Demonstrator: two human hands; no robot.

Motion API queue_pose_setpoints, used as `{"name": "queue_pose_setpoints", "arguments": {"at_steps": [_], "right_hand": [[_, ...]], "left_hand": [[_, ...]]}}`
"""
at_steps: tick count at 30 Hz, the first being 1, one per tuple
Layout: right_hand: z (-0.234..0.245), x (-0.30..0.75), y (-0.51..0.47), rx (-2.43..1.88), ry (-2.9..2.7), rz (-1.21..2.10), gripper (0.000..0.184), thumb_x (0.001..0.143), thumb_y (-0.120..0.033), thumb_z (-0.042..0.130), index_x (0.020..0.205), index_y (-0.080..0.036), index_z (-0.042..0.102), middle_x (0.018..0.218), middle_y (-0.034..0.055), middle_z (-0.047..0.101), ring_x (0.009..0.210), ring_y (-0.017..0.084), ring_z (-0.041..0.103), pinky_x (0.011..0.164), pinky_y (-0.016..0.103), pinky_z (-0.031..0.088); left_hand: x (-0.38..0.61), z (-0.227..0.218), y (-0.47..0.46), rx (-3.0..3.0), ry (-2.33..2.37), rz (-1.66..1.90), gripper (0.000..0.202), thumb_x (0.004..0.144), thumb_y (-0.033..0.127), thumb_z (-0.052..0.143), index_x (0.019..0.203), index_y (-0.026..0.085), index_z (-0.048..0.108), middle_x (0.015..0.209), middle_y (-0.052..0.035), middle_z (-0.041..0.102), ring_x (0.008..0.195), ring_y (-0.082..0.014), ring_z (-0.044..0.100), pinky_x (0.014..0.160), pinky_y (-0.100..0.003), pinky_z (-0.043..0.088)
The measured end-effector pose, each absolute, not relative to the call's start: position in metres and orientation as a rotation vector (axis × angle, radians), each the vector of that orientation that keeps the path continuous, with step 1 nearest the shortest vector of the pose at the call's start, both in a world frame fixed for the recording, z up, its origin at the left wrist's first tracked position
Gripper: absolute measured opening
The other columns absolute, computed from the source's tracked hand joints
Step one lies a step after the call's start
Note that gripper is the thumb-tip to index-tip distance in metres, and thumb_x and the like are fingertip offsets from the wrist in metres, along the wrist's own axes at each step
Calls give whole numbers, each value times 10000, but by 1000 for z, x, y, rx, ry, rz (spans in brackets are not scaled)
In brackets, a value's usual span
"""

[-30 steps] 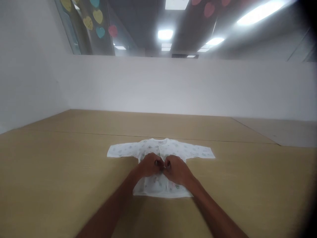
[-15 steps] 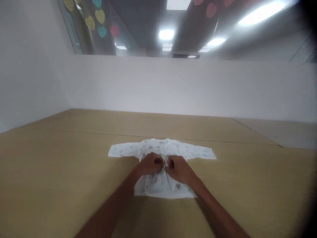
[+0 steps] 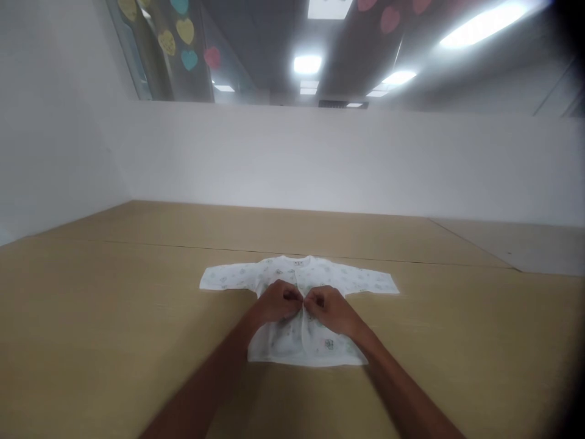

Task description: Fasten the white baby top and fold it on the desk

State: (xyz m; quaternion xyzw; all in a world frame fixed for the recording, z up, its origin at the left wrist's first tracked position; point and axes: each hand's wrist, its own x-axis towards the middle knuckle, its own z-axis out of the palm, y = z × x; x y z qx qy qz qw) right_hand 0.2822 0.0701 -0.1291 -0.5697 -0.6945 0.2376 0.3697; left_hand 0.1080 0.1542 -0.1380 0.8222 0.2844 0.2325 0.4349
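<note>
White shirt [image 3: 286, 346]: the front edges [image 3: 302, 329] are pinched by left hand [image 3: 278, 302] and right hand [image 3: 333, 310], now drawn closer together, seemingly aligned.

Free passage over tabletop [image 3: 105, 329] either side of the shirt [image 3: 290, 341], wall [image 3: 320, 158] beyond

Place: you are indoors, probably in an office | Near: you have a broad wood-toned table [image 3: 91, 317] before you | Far: you face a plain white wall [image 3: 320, 158] | Above it: you see bright ceiling lights [image 3: 308, 64] | Far left, high: you see coloured heart-shaped notes [image 3: 185, 30]
</note>
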Motion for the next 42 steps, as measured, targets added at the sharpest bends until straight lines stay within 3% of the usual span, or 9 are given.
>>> {"name": "queue_pose_setpoints", "arguments": {"at_steps": [12, 15, 19, 24, 30, 37, 42], "right_hand": [[-134, 280, 70, -1472, -1791, 564, 106, 707, -183, 523, 688, -143, 620, 669, -4, 599, 616, 96, 519, 571, 211, 381], [-135, 277, 68, -1541, -1806, 448, 110, 700, -206, 517, 671, -160, 613, 668, -7, 603, 620, 103, 514, 572, 225, 361], [-134, 273, 66, -1649, -1800, 383, 90, 687, -242, 534, 662, -174, 589, 664, -15, 601, 606, 107, 489, 545, 234, 319], [-132, 274, 66, -1631, -1807, 398, 99, 706, -255, 534, 674, -164, 558, 673, -3, 586, 625, 113, 478, 550, 237, 301], [-132, 283, 66, -1457, -1947, 263, 122, 729, -220, 570, 845, -194, 598, 801, -10, 574, 692, 105, 473, 618, 236, 332], [-137, 285, 69, -1396, -2012, 235, 87, 790, -173, 514, 809, -172, 599, 856, 4, 577, 783, 119, 502, 704, 257, 376], [-136, 295, 68, -1279, -2111, 296, 186, 814, -121, 474, 894, -193, 625, 990, 18, 563, 888, 120, 523, 775, 259, 405]], "left_hand": [[110, -132, 150, 2027, 767, 589, 210, 776, 293, 590, 756, 98, 665, 705, -35, 597, 663, -170, 547, 537, -208, 348], [112, -131, 145, 1997, 816, 645, 100, 747, 148, 623, 826, 89, 641, 749, -37, 618, 698, -180, 575, 547, -198, 378], [115, -131, 141, 1957, 911, 665, 226, 724, -6, 553, 925, 98, 565, 700, -12, 609, 634, -161, 566, 508, -184, 369], [115, -131, 141, 1918, 910, 638, 274, 751, -31, 545, 970, 124, 487, 694, 5, 602, 608, -150, 548, 478, -179, 354], [110, -132, 142, 1893, 860, 610, 207, 797, 31, 559, 960, 124, 470, 719, -4, 599, 622, -147, 524, 496, -194, 353], [109, -129, 144, 2249, 802, 682, 217, 708, -12, 609, 871, 128, 578, 768, 9, 562, 691, -151, 514, 592, -226, 380], [104, -123, 141, 2527, 744, 636, 362, 707, -13, 675, 1019, 144, 581, 1006, -16, 529, 922, -184, 488, 793, -269, 387]]}}
